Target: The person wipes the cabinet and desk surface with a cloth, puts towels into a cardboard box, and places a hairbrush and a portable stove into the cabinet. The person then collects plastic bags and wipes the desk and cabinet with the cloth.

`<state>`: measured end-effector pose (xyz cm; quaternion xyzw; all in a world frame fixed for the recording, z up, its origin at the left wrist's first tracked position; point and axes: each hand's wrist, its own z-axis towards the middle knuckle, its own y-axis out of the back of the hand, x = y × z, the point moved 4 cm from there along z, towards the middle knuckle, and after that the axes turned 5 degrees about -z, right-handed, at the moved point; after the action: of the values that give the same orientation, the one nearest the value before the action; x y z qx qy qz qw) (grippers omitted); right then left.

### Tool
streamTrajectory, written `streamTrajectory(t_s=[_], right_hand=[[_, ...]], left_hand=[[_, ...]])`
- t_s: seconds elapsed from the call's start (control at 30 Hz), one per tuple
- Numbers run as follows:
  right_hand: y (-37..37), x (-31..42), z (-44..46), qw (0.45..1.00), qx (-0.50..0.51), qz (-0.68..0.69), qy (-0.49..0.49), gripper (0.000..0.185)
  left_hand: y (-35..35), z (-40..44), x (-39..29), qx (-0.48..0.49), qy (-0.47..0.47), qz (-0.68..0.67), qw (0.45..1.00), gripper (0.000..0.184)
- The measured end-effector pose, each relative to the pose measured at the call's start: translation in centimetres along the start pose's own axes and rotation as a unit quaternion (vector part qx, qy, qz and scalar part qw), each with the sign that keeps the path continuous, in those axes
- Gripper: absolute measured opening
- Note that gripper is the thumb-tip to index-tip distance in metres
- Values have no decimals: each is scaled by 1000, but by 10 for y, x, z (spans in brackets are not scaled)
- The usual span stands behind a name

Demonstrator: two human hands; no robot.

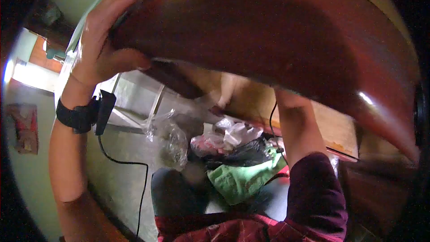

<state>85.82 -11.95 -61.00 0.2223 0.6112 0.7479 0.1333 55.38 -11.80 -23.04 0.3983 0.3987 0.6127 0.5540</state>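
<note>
A large dark red-brown wooden panel (251,36), glossy along its lower right, tilts across the upper view. My left hand (105,45) clasps its left end, thumb below and fingers over the top. On that wrist is a black strap (76,116) with a black device (105,112) and a cable (145,183). My right forearm (300,125) reaches up behind the panel's lower edge, which hides the hand. A pale, blurred finger-like shape shows below the panel against a light wooden surface (255,98); whether it belongs to my right hand is unclear.
Clear plastic bags (172,143), white plastic (237,132), a black bag (242,152) and a green cloth (246,177) lie in front of my knees. A light wooden board (333,130) extends at the right. A pale frame (156,101) stands behind the bags.
</note>
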Motion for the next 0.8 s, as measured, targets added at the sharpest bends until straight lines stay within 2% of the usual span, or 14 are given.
streamTrajectory(t_s=[0.03,0.07,0.2,0.3,0.33,0.4,0.5,0.57,0.63,0.7,0.73,0.8], right_hand=[[-7,7,11,1000,3,0,10,44],[-8,12,21,1000,0,-2,21,44],[-9,40,26,994,-34,9,101,47],[-13,57,-2,977,-68,45,199,49],[-10,61,-21,973,-56,55,217,49],[10,73,-74,972,63,72,215,57],[37,87,-156,958,79,99,257,59],[47,95,-194,934,130,149,298,60],[78,105,-225,854,285,174,398,60],[74,88,-249,801,286,299,433,64],[71,72,-251,811,286,315,402,64],[76,34,-236,786,285,510,202,64]], left_hand=[[0,-3,-1,11,12,-28,999,68],[0,-5,4,5,-29,-5,1000,75],[1,-12,5,-33,23,-38,998,83],[-6,-9,15,-30,-12,-104,994,85],[-4,-8,13,-17,-28,-61,998,86],[-4,-8,11,-23,-64,11,998,87],[-6,-8,10,-33,-40,-12,999,85],[-5,-11,8,-37,-24,13,999,84],[-6,-14,7,-38,-7,38,999,83],[-8,-15,6,-59,24,33,997,84],[-8,-15,5,-62,23,29,997,84],[-6,-15,3,-37,49,-23,998,83]])
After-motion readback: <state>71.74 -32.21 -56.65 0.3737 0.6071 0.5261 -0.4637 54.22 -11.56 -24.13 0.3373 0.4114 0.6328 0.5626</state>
